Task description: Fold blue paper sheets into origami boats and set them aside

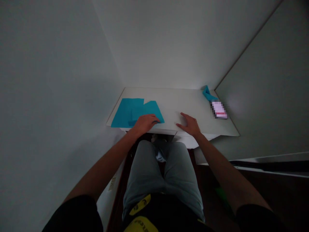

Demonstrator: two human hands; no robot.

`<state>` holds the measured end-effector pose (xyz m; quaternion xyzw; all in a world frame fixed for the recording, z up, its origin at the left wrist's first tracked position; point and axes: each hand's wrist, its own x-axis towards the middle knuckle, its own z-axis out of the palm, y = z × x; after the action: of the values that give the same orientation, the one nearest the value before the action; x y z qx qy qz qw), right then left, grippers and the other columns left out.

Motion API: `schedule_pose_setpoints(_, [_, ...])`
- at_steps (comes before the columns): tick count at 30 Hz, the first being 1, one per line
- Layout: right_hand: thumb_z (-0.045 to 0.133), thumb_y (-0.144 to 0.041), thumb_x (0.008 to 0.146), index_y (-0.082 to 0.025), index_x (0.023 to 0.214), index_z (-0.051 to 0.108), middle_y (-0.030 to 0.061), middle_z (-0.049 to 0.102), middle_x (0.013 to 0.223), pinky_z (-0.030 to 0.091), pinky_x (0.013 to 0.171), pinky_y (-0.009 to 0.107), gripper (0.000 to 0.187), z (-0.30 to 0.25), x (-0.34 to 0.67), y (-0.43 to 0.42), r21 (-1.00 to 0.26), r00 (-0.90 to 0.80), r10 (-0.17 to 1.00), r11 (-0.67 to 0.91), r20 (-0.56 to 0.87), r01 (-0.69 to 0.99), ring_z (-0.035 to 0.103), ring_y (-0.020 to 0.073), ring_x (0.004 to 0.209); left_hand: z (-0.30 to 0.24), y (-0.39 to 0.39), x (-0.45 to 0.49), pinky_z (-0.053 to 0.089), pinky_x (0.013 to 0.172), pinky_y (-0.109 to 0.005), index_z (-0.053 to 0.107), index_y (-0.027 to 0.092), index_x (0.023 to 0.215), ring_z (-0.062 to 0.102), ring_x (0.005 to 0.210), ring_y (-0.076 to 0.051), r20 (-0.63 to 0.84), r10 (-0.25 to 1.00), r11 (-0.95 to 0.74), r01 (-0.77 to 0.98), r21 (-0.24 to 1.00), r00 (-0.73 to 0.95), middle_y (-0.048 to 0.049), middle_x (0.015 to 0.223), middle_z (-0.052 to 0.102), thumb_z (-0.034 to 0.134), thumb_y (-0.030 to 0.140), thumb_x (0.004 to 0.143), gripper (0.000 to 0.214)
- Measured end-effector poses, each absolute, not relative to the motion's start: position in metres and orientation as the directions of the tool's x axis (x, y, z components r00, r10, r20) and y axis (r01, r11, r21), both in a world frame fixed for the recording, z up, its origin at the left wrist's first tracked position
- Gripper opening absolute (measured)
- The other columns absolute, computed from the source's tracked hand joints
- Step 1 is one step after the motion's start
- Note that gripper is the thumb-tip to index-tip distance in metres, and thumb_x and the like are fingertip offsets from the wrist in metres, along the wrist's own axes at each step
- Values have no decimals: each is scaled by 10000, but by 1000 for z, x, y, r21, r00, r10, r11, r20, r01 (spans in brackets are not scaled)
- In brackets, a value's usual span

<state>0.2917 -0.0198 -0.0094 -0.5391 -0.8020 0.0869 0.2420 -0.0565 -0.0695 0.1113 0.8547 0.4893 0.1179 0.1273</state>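
Flat on the white tabletop (pixel 180 100), toward its left end, lies blue paper (pixel 123 112). Its far edge has a notch, and a second piece (pixel 151 107) seems to overlap it on the right; I cannot tell whether they are joined. My left hand (pixel 146 122) rests over the near edge of the right-hand piece, fingers bent and closed on the paper close to its near right corner. To the right, my right hand (pixel 190 125) is over the bare tabletop, thumb and fingers apart, holding nothing and not touching the paper.
At the far right corner stands a folded blue piece (pixel 208 93), with a phone-like device (pixel 219 109), its screen lit and blurred, just in front. Walls border the left and back, and a pale panel (pixel 263 93) the right. A drawer front (pixel 185 138) lies under the near edge.
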Motion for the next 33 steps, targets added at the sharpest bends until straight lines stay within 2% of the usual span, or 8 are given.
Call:
schedule_pose_setpoints(4, [723,-592,972,-247,1784,309,163,386,1817,421,1294,602,974,-3,295,-37,-389,-483,803,593,348,705,444,395,1640,96,-90,21,587,905,-380,861,317,1232,776,1107,-284,56,812,-567,761,314,582,-57,1296,809,602,212,1085,315])
schedule_pose_setpoints(7, [738,-567,973,-254,1754,396,144,296,1857,359,1330,572,908,0,302,-52,-324,-567,751,659,339,679,370,380,1683,89,-101,56,584,872,-399,835,298,1279,770,1145,-302,52,753,-641,713,285,656,-74,1312,807,579,178,1093,338])
schedule_pose_setpoints(13, [617,-349,1057,-366,1577,642,59,585,1699,306,1312,623,521,-6,328,-60,-267,-611,771,636,180,724,503,337,1604,86,-107,57,547,1079,-432,738,299,1407,749,1242,-292,90,743,-649,681,340,663,-73,1365,793,691,224,1056,362])
schedule_pose_setpoints(16, [562,-333,1079,-371,1556,660,59,598,1686,328,1288,613,488,-11,332,-58,-298,-587,791,610,174,734,551,320,1566,76,-109,17,447,1257,-482,575,286,1607,651,1429,-333,133,771,-619,685,384,623,-121,1535,699,857,409,952,724])
schedule_pose_setpoints(19, [548,-349,1083,-356,1547,663,62,602,1684,328,1278,593,478,-13,330,-57,-311,-568,800,600,196,737,546,319,1568,57,-105,-35,315,1365,-540,388,247,1737,438,1635,-408,96,817,-558,740,376,568,-193,1762,459,1014,532,732,1217])
schedule_pose_setpoints(22, [593,-359,1052,-341,1505,690,67,631,1657,329,1266,584,464,-13,327,-57,-313,-549,807,590,218,744,562,332,1546,38,-90,-74,246,1394,-572,244,235,1790,244,1729,-417,30,807,-559,746,363,590,-203,1837,315,1032,527,682,1391])
schedule_pose_setpoints(27, [656,-327,999,-329,1433,724,76,665,1620,354,1245,591,440,-16,327,-57,-347,-512,827,562,232,751,582,344,1521,16,-65,-83,163,1413,-562,242,248,1800,216,1741,-393,-23,752,-615,713,338,659,-169,1856,285,972,449,717,1321])
schedule_pose_setpoints(33, [680,-332,970,-323,1318,767,74,744,1513,400,1231,595,358,-13,324,-53,-411,-453,862,507,228,758,638,342,1468,6,-64,-68,246,1383,-560,549,266,1657,388,1676,-345,104,819,-559,742,370,565,-116,1731,531,797,271,867,827])
